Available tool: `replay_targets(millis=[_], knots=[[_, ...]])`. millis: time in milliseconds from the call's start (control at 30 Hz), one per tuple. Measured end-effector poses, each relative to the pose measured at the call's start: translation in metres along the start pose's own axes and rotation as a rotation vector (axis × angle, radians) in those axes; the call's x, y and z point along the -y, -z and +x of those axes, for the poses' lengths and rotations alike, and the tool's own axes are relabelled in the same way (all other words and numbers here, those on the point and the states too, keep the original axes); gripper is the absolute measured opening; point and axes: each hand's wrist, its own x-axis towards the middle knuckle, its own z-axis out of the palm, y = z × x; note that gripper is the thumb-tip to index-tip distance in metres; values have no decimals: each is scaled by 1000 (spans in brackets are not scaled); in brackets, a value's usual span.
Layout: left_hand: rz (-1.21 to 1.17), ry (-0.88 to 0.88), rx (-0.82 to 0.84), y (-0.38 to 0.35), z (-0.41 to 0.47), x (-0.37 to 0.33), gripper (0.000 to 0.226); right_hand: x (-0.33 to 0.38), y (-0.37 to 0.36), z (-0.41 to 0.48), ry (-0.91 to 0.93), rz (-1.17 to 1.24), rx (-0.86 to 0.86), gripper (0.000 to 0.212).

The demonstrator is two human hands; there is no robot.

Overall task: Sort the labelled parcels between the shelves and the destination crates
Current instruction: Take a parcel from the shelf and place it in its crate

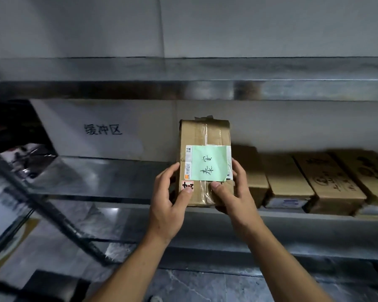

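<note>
A brown cardboard parcel (202,136), taped along its middle, carries a green handwritten note (208,163) over a white shipping label. I hold it in front of the middle metal shelf (96,177). My left hand (169,199) grips its lower left edge, thumb on a small red sticker. My right hand (236,192) grips the lower right edge, thumb on the face just below the note. The parcel's underside is hidden by my palms.
Several cardboard boxes (290,182) lie in a row on the same shelf to the right. A white sign with black characters (92,129) leans at the shelf's back left. An upper shelf (183,90) spans above. A dark diagonal brace (53,210) crosses at lower left.
</note>
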Motion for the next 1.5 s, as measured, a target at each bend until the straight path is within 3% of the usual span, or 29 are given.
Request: replay_targets(millis=[133,400,600,900,1100,1333,1500], knots=[[198,17,-136,57,-2,4,57,-6,-42,17,21,-14,96,70],[957,111,-415,223,-44,1,54,-14,-163,28,28,-48,382,63],[1254,263,-633,340,-111,-18,53,-13,-282,4,29,-12,598,66],[1421,467,-801,481,-216,-35,57,-6,-465,-71,98,57,837,59],[1374,618,-897,551,-268,-30,51,-6,-561,-109,96,40,906,62],[1266,559,-875,590,-243,-21,56,-9,-625,-123,85,76,866,55],[1242,500,-809,613,-208,-8,55,-3,-651,-76,35,123,788,57]])
